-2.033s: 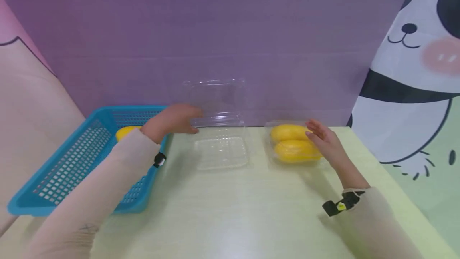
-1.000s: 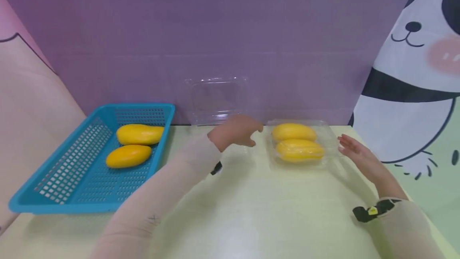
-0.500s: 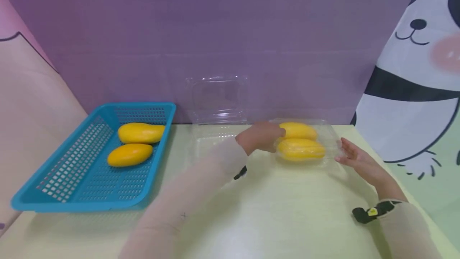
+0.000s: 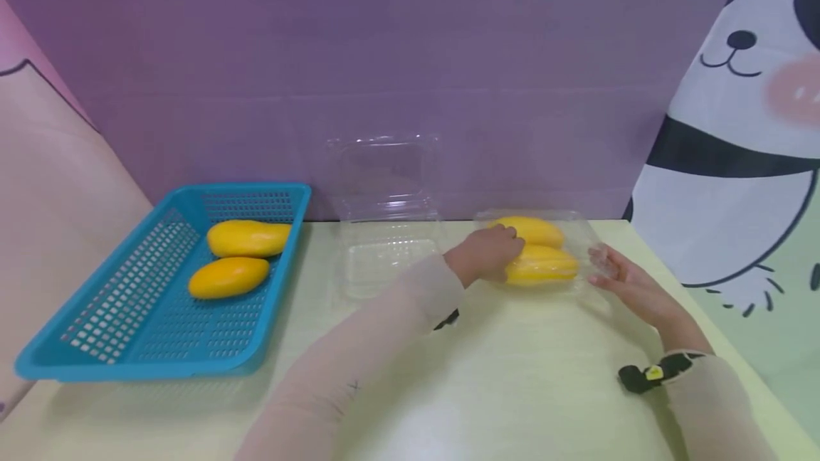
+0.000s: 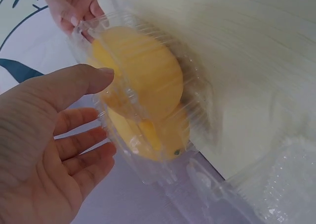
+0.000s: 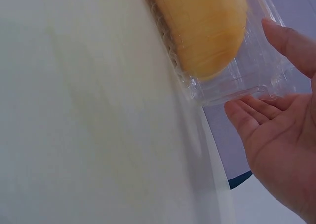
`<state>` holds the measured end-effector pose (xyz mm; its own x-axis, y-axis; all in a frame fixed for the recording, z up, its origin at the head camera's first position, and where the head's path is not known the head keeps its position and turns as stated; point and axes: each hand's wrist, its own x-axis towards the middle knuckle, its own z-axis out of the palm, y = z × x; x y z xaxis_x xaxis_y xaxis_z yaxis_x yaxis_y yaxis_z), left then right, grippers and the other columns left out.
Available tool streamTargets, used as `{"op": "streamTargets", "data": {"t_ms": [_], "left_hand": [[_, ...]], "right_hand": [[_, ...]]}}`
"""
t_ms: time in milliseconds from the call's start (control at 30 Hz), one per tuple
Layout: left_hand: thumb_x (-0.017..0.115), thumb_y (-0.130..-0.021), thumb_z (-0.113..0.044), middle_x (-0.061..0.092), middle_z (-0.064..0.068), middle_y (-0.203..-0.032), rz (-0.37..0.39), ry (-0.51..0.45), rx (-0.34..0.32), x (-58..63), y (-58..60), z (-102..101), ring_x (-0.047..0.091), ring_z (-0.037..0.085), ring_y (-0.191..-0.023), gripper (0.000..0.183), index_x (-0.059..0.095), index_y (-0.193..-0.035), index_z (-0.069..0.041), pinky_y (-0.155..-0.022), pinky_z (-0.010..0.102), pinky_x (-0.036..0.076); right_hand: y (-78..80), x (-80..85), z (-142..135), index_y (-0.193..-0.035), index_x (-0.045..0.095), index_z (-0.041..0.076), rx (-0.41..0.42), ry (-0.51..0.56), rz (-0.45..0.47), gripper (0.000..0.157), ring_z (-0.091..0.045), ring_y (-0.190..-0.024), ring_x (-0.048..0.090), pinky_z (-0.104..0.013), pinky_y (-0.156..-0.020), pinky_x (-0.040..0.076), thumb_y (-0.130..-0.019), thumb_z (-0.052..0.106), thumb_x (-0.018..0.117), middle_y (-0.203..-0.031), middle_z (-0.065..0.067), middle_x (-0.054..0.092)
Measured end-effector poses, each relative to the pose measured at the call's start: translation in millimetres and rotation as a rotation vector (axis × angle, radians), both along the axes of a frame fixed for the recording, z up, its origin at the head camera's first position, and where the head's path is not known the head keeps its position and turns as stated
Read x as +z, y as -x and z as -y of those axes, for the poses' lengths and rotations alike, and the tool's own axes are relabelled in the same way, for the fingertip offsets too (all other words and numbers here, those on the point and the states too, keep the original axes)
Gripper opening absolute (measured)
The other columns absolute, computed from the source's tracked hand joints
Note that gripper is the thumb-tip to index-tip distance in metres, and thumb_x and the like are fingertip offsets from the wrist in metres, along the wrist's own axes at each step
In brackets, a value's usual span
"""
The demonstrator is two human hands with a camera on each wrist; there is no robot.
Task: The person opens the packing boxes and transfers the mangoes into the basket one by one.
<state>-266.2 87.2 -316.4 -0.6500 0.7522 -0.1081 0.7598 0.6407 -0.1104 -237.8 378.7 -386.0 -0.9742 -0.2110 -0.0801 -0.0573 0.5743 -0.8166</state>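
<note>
Two oblong, mango-like yellow fruits (image 4: 544, 265) lie side by side in a clear plastic clamshell box (image 4: 581, 226) at the table's back right. My left hand (image 4: 485, 253) is at the box's left end, covering part of the fruits. In the left wrist view its thumb lies over the plastic edge, with the other fingers bent along the side. My right hand (image 4: 643, 297) holds the right end. Thumb and fingertips sit on opposite sides of the plastic in the right wrist view. The box's underside is hidden.
To the left, a blue perforated basket (image 4: 192, 370) holds two more yellow fruits (image 4: 229, 277). Between basket and hands stands an opened clear clamshell (image 4: 389, 262), its lid upright against the purple backdrop (image 4: 397, 41). The table's right edge runs beside my right arm.
My left hand has moved right from beside the basket, past the opened clamshell, to the filled box. My right hand drew back from the fruit, then closed in on the box's right end.
</note>
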Motion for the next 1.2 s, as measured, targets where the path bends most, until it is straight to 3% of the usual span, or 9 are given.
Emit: {"op": "streamTargets", "data": {"t_ms": [67, 167, 267, 400, 467, 567, 700, 933, 1200], "left_hand": [[0.066, -0.088, -0.027, 0.054, -0.001, -0.117, -0.01, 0.013, -0.005, -2.1, -0.7, -2, 0.049, 0.014, -0.105, 0.039, 0.054, -0.123, -0.014, -0.091, 0.023, 0.045], [0.064, -0.09, -0.024, 0.055, 0.0, -0.119, -0.028, 0.04, -0.001, -5.6, -2.7, -7, 0.049, 0.014, -0.107, 0.037, 0.054, -0.124, -0.015, -0.093, 0.024, 0.045], [0.061, -0.091, -0.019, 0.055, 0.0, -0.119, -0.06, 0.074, -0.004, -10.1, -5.0, -11, 0.05, 0.014, -0.105, 0.036, 0.052, -0.126, -0.015, -0.092, 0.024, 0.046], [0.057, -0.093, -0.016, 0.055, -0.002, -0.117, -0.102, 0.101, 0.001, -14.2, -7.8, -15, 0.049, 0.014, -0.099, 0.037, 0.049, -0.129, -0.018, -0.084, 0.024, 0.047], [0.057, -0.094, -0.015, 0.055, -0.002, -0.116, -0.118, 0.103, 0.009, -14.7, -9.0, -17, 0.049, 0.014, -0.097, 0.038, 0.049, -0.131, -0.018, -0.081, 0.023, 0.047], [0.055, -0.094, -0.016, 0.056, -0.002, -0.116, -0.143, 0.102, 0.035, -14.1, -10.9, -20, 0.051, 0.014, -0.097, 0.038, 0.048, -0.131, -0.02, -0.076, 0.023, 0.05], [0.054, -0.095, -0.02, 0.056, -0.003, -0.116, -0.157, 0.109, 0.089, -13.9, -14.6, -26, 0.051, 0.013, -0.096, 0.035, 0.049, -0.13, -0.021, -0.077, 0.022, 0.051], [0.047, -0.099, -0.019, 0.055, -0.002, -0.119, -0.185, 0.141, 0.177, -15.9, -20.6, -37, 0.054, 0.013, -0.102, 0.033, 0.048, -0.132, -0.021, -0.083, 0.025, 0.053], [0.044, -0.1, -0.018, 0.05, 0.003, -0.136, -0.202, 0.147, 0.227, -20.0, -24.0, -43, 0.052, 0.021, -0.12, 0.041, 0.039, -0.14, -0.022, -0.1, 0.037, 0.046]], "right_hand": [[-0.5, 1.0, 0, -0.15, -0.001, 0.0, -0.001, -0.029, -0.01, 0.08, -0.045, -0.138, 0.014, -0.035, -0.112, 0.031, -0.096, 0.026, 0.053, -0.153, -0.028, 0.013], [-1.3, 1.2, 0, -0.15, 0.003, 0.0, -0.002, -0.03, -0.008, 0.078, -0.045, -0.136, 0.017, -0.035, -0.11, 0.033, -0.096, 0.028, 0.053, -0.152, -0.028, 0.015], [-1.8, -0.3, 1, -0.149, 0.001, -0.001, 0.002, 0.018, 0.014, 0.079, -0.049, -0.136, 0.014, -0.064, -0.108, 0.02, -0.097, 0.027, 0.053, -0.153, -0.029, 0.01], [-2.7, -1.5, 1, -0.149, -0.004, -0.001, 0.01, 0.039, 0.035, 0.081, -0.051, -0.137, 0.009, -0.068, -0.106, 0.014, -0.097, 0.029, 0.051, -0.154, -0.028, 0.002], [-3.2, -1.4, 1, -0.149, -0.002, 0.0, 0.018, 0.012, 0.019, 0.079, -0.04, -0.139, 0.02, -0.058, -0.11, 0.024, -0.098, 0.031, 0.049, -0.154, -0.028, 0.006], [-3.2, -1.4, 0, -0.15, 0.003, -0.001, 0.035, 0.0, -0.011, 0.075, -0.004, -0.129, 0.037, -0.025, -0.104, 0.04, -0.099, 0.032, 0.047, -0.152, -0.029, 0.013], [-2.3, -2.1, -2, -0.149, 0.004, -0.002, 0.057, 0.029, -0.022, 0.074, 0.023, -0.108, 0.035, -0.002, -0.085, 0.037, -0.099, 0.031, 0.047, -0.151, -0.03, 0.014], [-2.9, 0.5, -3, -0.149, -0.001, 0.0, 0.054, 0.022, 0.012, 0.075, 0.004, -0.129, 0.031, -0.003, -0.087, 0.037, -0.1, 0.033, 0.044, -0.154, -0.028, 0.009], [-4.2, 1.8, 0, -0.148, -0.003, -0.002, 0.061, 0.056, 0.024, 0.073, 0.0, -0.132, 0.029, -0.003, -0.088, 0.038, -0.101, 0.028, 0.043, -0.153, -0.029, 0.007]]}}
